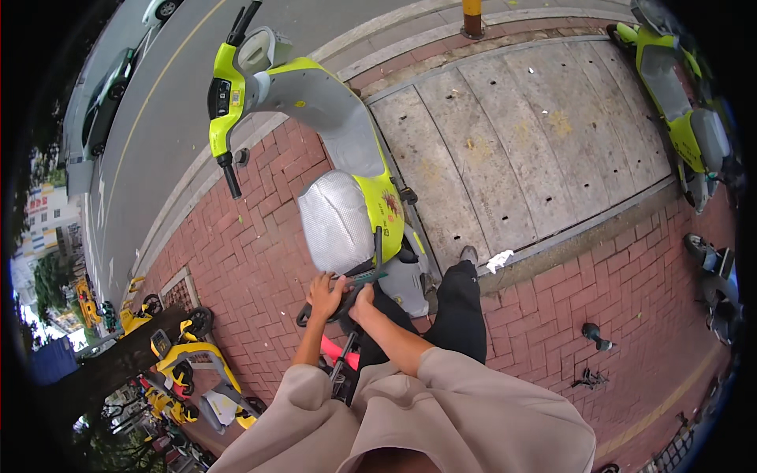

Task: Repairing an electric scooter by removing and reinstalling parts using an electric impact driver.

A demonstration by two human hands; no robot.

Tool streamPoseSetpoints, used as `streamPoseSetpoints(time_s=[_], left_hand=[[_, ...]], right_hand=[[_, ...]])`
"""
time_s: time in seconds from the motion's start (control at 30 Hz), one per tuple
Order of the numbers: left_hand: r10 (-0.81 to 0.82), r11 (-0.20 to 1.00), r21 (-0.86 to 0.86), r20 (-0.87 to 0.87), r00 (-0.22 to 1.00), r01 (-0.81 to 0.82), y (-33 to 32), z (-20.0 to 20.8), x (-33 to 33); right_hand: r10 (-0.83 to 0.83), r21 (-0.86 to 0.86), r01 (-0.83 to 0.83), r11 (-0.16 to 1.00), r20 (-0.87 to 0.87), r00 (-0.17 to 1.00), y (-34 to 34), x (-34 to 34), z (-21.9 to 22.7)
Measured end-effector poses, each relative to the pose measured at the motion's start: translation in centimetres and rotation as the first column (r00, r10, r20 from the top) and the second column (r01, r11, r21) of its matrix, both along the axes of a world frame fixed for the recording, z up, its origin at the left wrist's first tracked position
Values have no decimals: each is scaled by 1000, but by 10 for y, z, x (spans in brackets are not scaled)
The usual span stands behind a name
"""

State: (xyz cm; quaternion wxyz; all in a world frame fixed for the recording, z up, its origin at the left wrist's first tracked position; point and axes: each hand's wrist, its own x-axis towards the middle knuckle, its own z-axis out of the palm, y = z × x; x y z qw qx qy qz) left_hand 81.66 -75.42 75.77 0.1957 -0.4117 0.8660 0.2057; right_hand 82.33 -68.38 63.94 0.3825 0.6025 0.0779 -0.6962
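My left hand (325, 295) is closed on a dark curved bar (303, 317) at the back end of a yellow-green electric scooter (364, 197). Close beside it, my right hand (362, 303) is closed on the same bar, its fingertips partly hidden. A teal strip (367, 277) shows just beyond my fingers. The scooter's silver quilted seat (337, 221) lies ahead of my hands, and its handlebar points to the far left. Below my hands, a pink-red piece (341, 348) and grey metal parts show between my forearms.
Red brick paving surrounds me, with concrete slabs (505, 142) to the right. White crumpled paper (499, 261) lies by my shoe. Small dark objects (597, 337) rest on the bricks. Another yellow-green scooter (670, 102) stands far right; yellow bikes (206, 363) stand at left near a road.
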Motion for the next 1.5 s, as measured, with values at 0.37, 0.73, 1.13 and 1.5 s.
streamPoseSetpoints(time_s=[0.37, 0.73, 1.13, 1.5], left_hand=[[-322, 886, -299, 156, 934, 355, 32, 26, 85], [-296, 917, -244, 115, 948, 316, 39, 20, 89], [-243, 967, -51, -467, 850, 248, 289, -26, 105], [-729, 685, 194, 151, 668, 703, 497, -86, -117]], right_hand=[[727, 317, -803, 505, -658, 198, 324, -111, 11], [822, 951, -309, 3, 174, 542, 876, -69, 93], [939, 886, -361, -290, 336, 72, 831, 104, -7], [912, 987, -158, 32, 36, 409, 1039, -107, 5]])
